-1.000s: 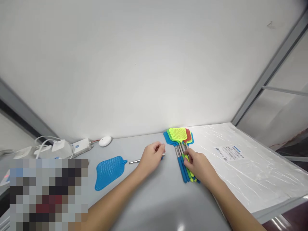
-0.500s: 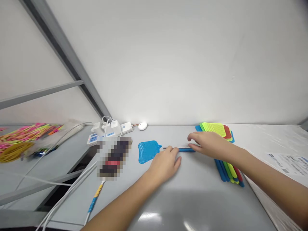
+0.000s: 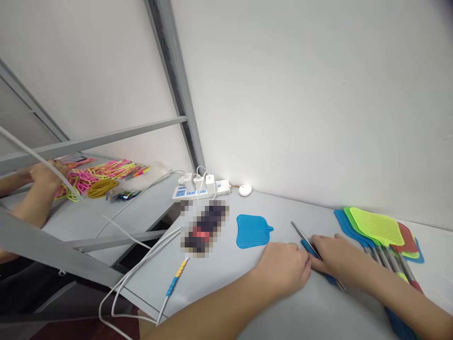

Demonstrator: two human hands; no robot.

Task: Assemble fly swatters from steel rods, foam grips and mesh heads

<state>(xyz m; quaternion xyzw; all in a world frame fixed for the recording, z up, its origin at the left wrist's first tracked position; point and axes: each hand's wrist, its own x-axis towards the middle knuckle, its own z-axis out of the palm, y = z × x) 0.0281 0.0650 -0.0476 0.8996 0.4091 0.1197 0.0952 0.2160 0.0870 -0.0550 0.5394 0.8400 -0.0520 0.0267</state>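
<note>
My right hand is closed around a blue handle and a thin metal rod, which slant side by side across the grey tabletop. The rod's upper end sticks out past the fingers, and its lower end shows beneath the palm. Curled and pressed up against the right fingertips is my left hand; whatever is inside its fingers is hidden. A loose blue fly swatter head, a mesh paddle with a short neck, lies flat to the left. At the right, a stack of colourful fly swatters is partly covered by my right forearm.
A pixelated phone-like item lies left with a cable. Behind it are a power strip with plugs and a white oval device. Beyond the grey frame, another person's hands work by bright cords.
The view has swung left, bringing another person's arms in. The rod and handle went from lying level to slanting in my right hand. My left hand curled and came against the right.
</note>
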